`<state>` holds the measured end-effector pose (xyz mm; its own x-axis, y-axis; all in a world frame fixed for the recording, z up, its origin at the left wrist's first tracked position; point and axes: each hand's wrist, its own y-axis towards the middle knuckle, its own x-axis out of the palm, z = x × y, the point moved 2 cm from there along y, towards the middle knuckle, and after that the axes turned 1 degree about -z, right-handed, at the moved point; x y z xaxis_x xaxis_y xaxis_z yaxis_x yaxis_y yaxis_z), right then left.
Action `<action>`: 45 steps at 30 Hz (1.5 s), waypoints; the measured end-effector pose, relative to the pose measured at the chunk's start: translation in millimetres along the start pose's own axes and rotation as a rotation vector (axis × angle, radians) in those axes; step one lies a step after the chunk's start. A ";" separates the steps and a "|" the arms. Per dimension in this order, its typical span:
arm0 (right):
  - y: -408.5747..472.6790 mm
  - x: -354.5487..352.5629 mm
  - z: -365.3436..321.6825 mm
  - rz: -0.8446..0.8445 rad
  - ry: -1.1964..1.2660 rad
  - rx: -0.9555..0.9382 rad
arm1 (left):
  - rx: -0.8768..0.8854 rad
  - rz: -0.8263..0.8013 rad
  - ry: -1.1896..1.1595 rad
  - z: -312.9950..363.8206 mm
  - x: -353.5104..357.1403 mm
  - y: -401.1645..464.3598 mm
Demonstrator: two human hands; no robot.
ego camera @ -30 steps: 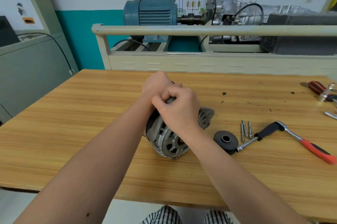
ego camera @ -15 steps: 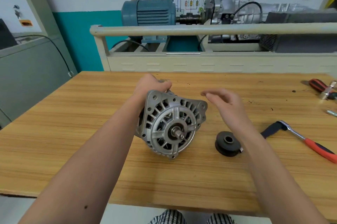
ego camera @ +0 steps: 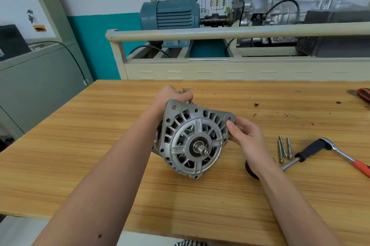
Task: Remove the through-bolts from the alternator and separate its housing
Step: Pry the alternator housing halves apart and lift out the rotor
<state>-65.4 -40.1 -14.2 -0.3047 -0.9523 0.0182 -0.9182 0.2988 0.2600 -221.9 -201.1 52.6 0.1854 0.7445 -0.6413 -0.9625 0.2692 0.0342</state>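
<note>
The silver alternator (ego camera: pixel 192 139) lies tilted on the wooden table (ego camera: pixel 80 135), its front face and bare shaft turned toward me. My left hand (ego camera: pixel 170 95) grips its rear top edge from behind. My right hand (ego camera: pixel 243 131) holds the housing's right mounting ear, thumb on the front face and fingers curled behind. Three loose through-bolts (ego camera: pixel 283 148) lie on the table to the right. A black pulley (ego camera: pixel 249 169) sits partly hidden behind my right wrist.
A ratchet wrench (ego camera: pixel 336 151) with a black head grip and red handle lies right of the bolts. A red-handled tool (ego camera: pixel 364 94) sits at the far right edge. A beige training bench (ego camera: pixel 220 65) with a blue motor stands behind the table.
My right hand came off the alternator's top, swung out to the right, then returned to grasp the right mounting ear. The alternator tipped so its front face points at me.
</note>
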 end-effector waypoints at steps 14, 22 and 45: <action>-9.8 8.6 -2.5 0.161 0.084 -0.188 | 0.049 -0.075 0.056 8.8 3.0 -8.8; -10.4 8.0 -1.7 0.158 0.080 -0.207 | 0.045 -0.152 0.002 8.3 2.3 -10.2; -26.2 8.4 -5.8 0.229 0.048 -0.245 | 0.260 0.431 -0.592 -35.3 -9.3 -168.1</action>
<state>-42.5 -56.3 -15.2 -0.4785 -0.8656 0.1475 -0.7371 0.4872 0.4684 -68.8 -274.8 25.8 -0.0491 0.9986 -0.0172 -0.9098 -0.0376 0.4132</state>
